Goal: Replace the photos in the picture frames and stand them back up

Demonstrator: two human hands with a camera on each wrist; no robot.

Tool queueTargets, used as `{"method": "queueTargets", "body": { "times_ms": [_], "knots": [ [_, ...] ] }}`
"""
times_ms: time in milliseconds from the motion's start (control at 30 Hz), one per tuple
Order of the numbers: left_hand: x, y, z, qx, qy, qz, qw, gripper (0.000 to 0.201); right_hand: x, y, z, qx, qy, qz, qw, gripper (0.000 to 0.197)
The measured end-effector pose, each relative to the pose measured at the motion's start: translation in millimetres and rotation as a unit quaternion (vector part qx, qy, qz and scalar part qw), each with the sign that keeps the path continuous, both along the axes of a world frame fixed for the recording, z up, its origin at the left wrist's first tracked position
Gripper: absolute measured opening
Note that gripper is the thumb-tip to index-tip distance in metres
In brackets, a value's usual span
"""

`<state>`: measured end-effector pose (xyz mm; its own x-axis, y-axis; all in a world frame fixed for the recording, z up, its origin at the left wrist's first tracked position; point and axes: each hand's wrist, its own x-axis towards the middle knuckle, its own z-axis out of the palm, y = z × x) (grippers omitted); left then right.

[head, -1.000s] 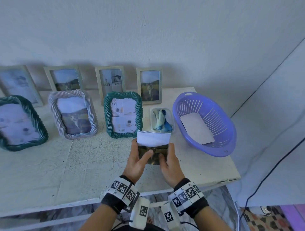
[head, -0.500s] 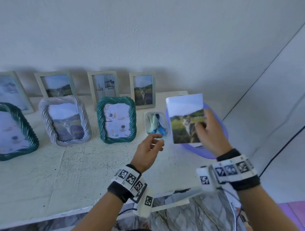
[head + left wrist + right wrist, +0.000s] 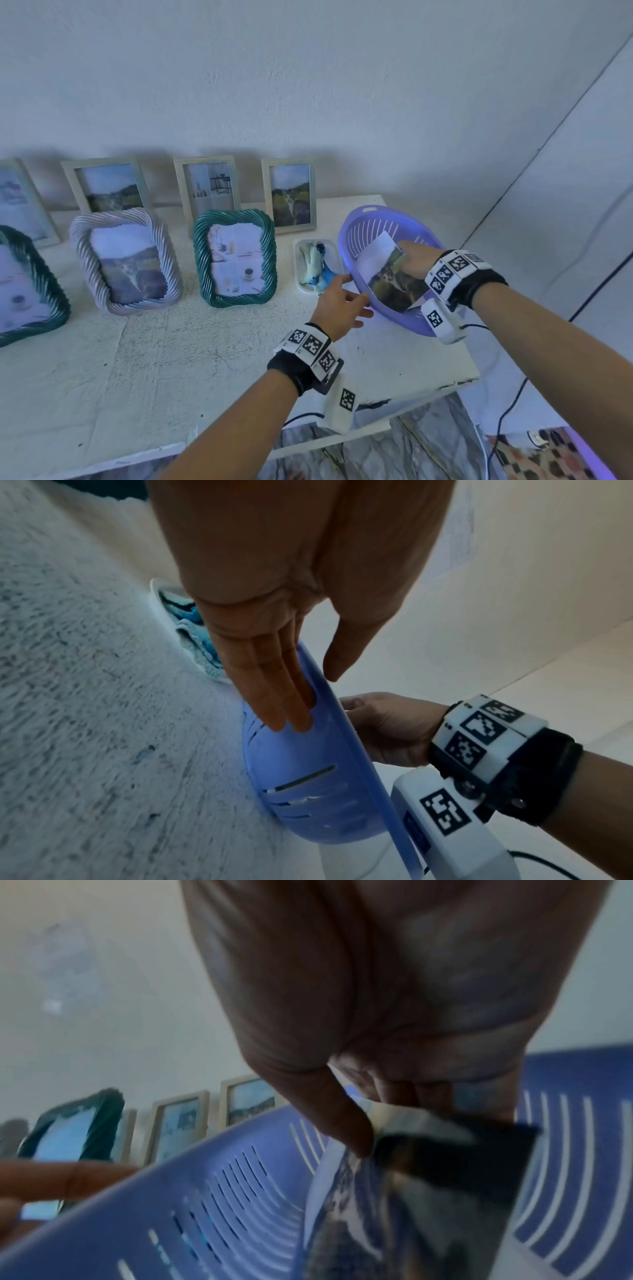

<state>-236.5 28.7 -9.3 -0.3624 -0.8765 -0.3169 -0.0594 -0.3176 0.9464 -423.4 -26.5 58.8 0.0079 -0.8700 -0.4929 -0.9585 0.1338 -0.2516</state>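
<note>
My right hand [image 3: 409, 262] pinches a cat photo [image 3: 394, 279] and holds it low inside the purple slotted basket [image 3: 373, 214]. In the right wrist view the thumb and fingers [image 3: 352, 1123] clamp the photo [image 3: 445, 1172] at its edge, above another sheet in the basket. My left hand [image 3: 344, 301] is at the basket's near-left side. Its straight fingers [image 3: 274, 696] lie against the basket's outer wall [image 3: 308, 791], with the thumb above the rim. A green rope frame [image 3: 234, 257], a pale rope frame [image 3: 125, 260] and plain wooden frames [image 3: 289, 195] stand upright with photos in them.
A small white tray [image 3: 298, 270] with blue and white cloth sits between the green frame and the basket. More frames stand along the wall at the left. The table's front right corner [image 3: 469, 377] is just beyond the basket. A dark cable [image 3: 507, 421] hangs at the right.
My right hand has carried the cat photo from the table's front, up over the basket and down into it. The left hand let go of the photo and moved to the basket's side.
</note>
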Motion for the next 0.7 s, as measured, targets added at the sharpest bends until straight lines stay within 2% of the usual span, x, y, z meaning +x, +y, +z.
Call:
{"method": "queueTargets", "body": {
  "times_ms": [100,233,333,467,567,700],
  "knots": [
    [0.0,-2.4,2.1,0.034,0.036,0.01,0.999,0.042,-2.2,-0.1,0.6,-0.005,0.02,-0.019,1.0,0.029],
    [0.1,-7.3,2.1,0.059,0.067,0.017,0.996,0.038,-17.5,5.3,5.4,-0.04,0.07,-0.027,0.996,0.059],
    [-0.2,-11.6,1.0,0.071,0.077,0.023,0.994,0.036,-32.0,16.0,8.3,-0.078,0.104,-0.017,0.991,0.055],
    [-0.4,-20.1,-0.4,0.086,0.077,0.027,0.993,0.036,-42.6,39.7,-0.3,-0.115,0.168,-0.071,0.977,0.051],
    [-0.2,-29.3,0.7,0.086,0.066,0.03,0.994,0.037,-42.5,49.4,-18.9,-0.111,0.134,-0.116,0.978,0.047],
    [-0.4,-47.8,4.1,0.067,0.035,0.037,0.996,0.041,-37.9,44.7,-27.6,-0.142,0.099,-0.119,0.978,0.042]
  ]
}}
